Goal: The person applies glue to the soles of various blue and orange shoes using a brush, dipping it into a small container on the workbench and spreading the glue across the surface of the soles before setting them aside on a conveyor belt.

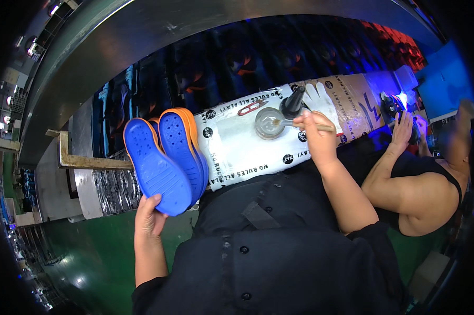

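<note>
My left hand [152, 216] grips the heel of a blue shoe insole [156, 169] with an orange edge, its ribbed face towards me. Right beside it a stack of similar blue and orange insoles [181, 145] stands at the left end of the covered bench. Between finger and thumb my right hand [319, 136] holds a brush [325, 127] by its handle. The brush's tip is over or in a round jar of whitish liquid [269, 123]. A black conical-topped bottle [293, 103] stands just behind the jar.
Red thread snips [252, 107] and a white glove [320, 98] lie on the printed bench covering [241, 147]. Behind runs a dark rack holding shoes. A metal bracket [97, 160] juts in at left. Close on the right, a co-worker's hands [403, 128] work at a lit spot.
</note>
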`<action>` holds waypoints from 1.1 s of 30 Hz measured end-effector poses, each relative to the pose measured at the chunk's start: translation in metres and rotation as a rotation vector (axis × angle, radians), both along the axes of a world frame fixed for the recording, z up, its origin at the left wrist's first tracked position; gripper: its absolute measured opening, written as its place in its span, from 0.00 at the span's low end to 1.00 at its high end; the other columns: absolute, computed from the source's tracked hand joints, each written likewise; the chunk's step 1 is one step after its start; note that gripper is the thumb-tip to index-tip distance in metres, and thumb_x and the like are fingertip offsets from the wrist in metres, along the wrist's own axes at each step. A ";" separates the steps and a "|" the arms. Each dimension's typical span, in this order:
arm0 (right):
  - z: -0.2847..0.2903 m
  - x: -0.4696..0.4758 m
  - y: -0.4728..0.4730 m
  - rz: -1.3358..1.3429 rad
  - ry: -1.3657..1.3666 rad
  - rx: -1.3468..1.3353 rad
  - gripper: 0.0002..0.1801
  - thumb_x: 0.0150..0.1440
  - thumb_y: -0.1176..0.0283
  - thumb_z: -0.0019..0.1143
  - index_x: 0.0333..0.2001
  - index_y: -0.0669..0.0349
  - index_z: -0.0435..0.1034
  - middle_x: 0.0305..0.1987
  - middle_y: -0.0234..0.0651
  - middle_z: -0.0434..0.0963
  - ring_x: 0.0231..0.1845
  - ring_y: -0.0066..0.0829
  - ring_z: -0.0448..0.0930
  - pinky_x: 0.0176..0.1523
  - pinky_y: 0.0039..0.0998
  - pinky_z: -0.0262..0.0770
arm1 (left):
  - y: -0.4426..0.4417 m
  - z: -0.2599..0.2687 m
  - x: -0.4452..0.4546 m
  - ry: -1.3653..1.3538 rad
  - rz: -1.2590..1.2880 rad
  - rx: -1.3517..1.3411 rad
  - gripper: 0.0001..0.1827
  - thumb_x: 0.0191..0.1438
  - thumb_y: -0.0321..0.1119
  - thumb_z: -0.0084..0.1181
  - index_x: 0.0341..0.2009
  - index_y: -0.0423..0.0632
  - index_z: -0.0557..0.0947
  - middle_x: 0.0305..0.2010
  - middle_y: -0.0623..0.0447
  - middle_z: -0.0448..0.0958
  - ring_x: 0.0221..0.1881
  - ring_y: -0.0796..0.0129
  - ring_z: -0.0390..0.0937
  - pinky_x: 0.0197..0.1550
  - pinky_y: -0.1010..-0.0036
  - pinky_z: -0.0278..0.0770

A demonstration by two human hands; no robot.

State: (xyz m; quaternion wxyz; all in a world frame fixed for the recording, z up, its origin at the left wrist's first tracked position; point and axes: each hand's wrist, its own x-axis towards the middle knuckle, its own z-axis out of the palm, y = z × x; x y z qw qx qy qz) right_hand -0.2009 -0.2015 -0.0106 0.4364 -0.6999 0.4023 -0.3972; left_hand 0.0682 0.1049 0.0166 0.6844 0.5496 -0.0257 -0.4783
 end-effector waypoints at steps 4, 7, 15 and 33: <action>0.012 -0.002 0.009 -0.030 -0.224 0.208 0.21 0.63 0.62 0.44 0.29 0.68 0.75 0.26 0.35 0.77 0.28 0.21 0.72 0.37 0.23 0.67 | -0.037 0.008 -0.033 -0.211 0.000 -0.046 0.24 0.52 0.30 0.56 0.52 0.39 0.66 0.40 0.47 0.74 0.29 0.67 0.75 0.24 0.76 0.74; 0.028 0.000 0.022 0.055 -0.419 0.229 0.21 0.64 0.65 0.41 0.28 0.69 0.74 0.25 0.38 0.77 0.29 0.22 0.73 0.38 0.24 0.67 | -0.063 0.009 -0.048 -0.561 0.066 -0.004 0.21 0.53 0.26 0.54 0.51 0.39 0.67 0.42 0.47 0.75 0.35 0.67 0.76 0.34 0.72 0.77; 0.077 0.031 0.067 0.514 -0.162 -0.364 0.12 0.56 0.70 0.50 0.23 0.61 0.76 0.22 0.32 0.77 0.27 0.29 0.74 0.47 0.32 0.66 | -0.079 0.016 -0.061 -0.906 0.005 -0.040 0.14 0.48 0.26 0.58 0.40 0.35 0.76 0.36 0.48 0.79 0.38 0.67 0.76 0.44 0.72 0.73; 0.069 0.038 0.072 0.484 -0.044 -0.486 0.09 0.51 0.73 0.56 0.19 0.59 0.73 0.17 0.31 0.72 0.22 0.33 0.72 0.44 0.35 0.67 | -0.079 0.005 -0.065 -1.182 -0.012 -0.167 0.12 0.45 0.23 0.58 0.37 0.39 0.76 0.27 0.51 0.77 0.27 0.70 0.75 0.33 0.75 0.73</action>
